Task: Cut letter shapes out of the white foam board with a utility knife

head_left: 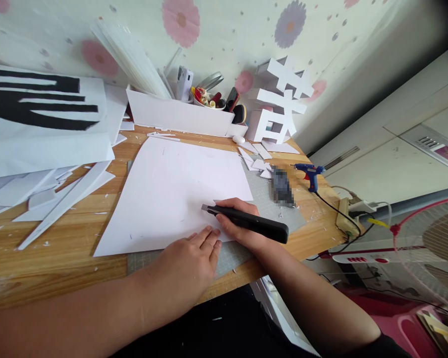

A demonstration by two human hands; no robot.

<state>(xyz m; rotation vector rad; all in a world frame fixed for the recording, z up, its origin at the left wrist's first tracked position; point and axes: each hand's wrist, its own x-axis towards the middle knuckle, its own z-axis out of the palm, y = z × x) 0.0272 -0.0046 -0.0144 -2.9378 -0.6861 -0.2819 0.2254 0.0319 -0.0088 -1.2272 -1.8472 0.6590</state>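
Note:
A large white sheet of board [171,189] lies over a grey cutting mat [149,261] on the wooden table. My right hand [237,221] grips a black utility knife [261,224], its blade showing at the left end just above the sheet. Flat on the sheet's front edge rests my left hand [197,251], fingers stretched out toward the right hand and holding nothing. Its thumb is hidden.
White offcuts [67,199] and a paper with black shapes [41,99] cover the table's left. Behind stand a white box [179,114] with pens and a white built-up character [276,102]. A blue glue gun [309,174] sits right, near a fan [433,243].

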